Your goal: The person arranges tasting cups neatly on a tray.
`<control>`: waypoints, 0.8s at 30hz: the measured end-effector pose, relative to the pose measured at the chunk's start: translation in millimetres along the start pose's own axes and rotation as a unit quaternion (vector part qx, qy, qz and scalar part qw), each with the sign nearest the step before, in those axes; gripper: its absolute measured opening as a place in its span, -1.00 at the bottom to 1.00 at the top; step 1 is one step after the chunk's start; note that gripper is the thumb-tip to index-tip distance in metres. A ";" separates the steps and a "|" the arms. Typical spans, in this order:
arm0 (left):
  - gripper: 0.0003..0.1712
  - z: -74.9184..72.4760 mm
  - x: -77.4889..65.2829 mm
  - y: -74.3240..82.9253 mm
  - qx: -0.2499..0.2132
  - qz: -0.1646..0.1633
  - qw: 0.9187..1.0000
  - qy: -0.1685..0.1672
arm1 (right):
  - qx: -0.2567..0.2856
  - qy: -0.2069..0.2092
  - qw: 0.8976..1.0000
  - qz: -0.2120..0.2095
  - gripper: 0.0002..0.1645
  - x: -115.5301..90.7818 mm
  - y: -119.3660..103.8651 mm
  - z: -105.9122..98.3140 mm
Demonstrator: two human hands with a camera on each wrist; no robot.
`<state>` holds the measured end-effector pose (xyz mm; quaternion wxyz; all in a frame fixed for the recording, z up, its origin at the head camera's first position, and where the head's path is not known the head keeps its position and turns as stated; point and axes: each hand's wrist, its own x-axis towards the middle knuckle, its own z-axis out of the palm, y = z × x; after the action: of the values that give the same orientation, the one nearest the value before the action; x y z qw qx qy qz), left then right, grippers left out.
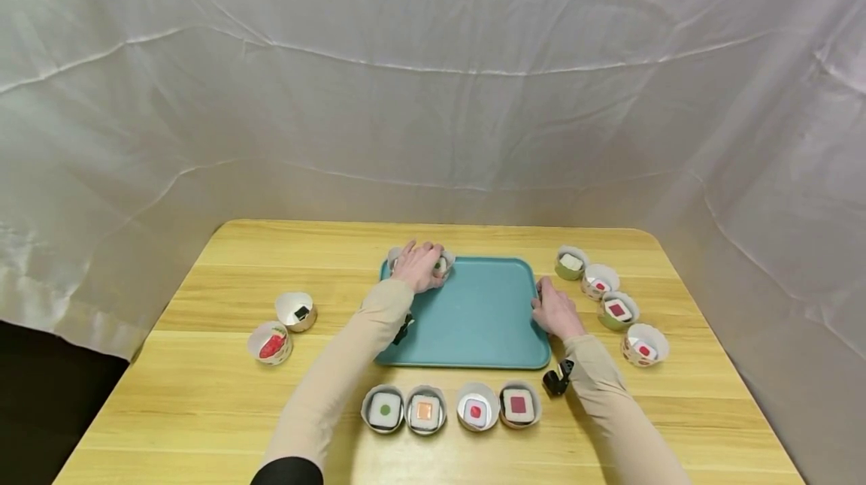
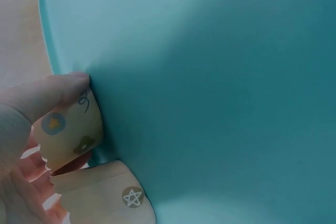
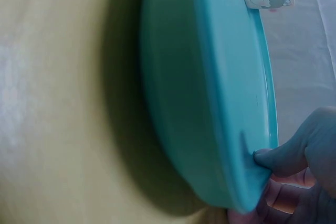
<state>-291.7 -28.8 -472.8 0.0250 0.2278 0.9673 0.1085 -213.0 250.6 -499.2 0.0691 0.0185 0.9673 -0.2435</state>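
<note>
A blue-green tray (image 1: pixel 476 312) lies on the table before me. At its far left corner my left hand (image 1: pixel 417 267) reaches over two paper cups. Its thumb and fingers grip the right-hand paper cup (image 1: pixel 446 261), which holds a white piece with a green dot. The other paper cup (image 2: pixel 105 195), marked with a star, stands close beside it, and the hand partly hides it from the head camera. My right hand (image 1: pixel 557 310) grips the tray's right edge, thumb inside the rim and fingers outside.
In front of the tray stands a row of cups with sushi-like square pieces, among them an orange-centred piece (image 1: pixel 425 413). Several more cups (image 1: pixel 619 310) line the right side. Two cups stand at left, one with a red piece (image 1: pixel 273 346). A pale curtain (image 1: pixel 433 131) surrounds the table.
</note>
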 end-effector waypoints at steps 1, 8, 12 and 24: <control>-0.33 -0.2 -0.8 0.8 0.003 0.001 1.000 0.000 | 0.001 0.001 1.000 -0.001 -0.72 -0.7 0.4 -0.1; -0.17 1.0 -5.5 -0.1 0.007 0.001 1.000 -0.008 | 0.004 0.000 1.000 0.004 -0.73 -3.0 1.6 1.7; 0.01 -0.6 -10.3 -1.1 -0.016 -0.003 1.000 0.001 | 0.005 0.000 1.000 0.002 -0.73 -1.5 -0.1 2.3; 0.14 -19.6 -45.4 -8.4 -0.139 -0.007 0.986 0.093 | 0.005 -0.001 1.000 0.002 -0.71 1.9 -1.1 2.5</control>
<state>-256.7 -60.3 -455.6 -0.0334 0.2045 0.9425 0.2623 -214.7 248.5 -501.1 0.0705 0.0209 0.9659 -0.2484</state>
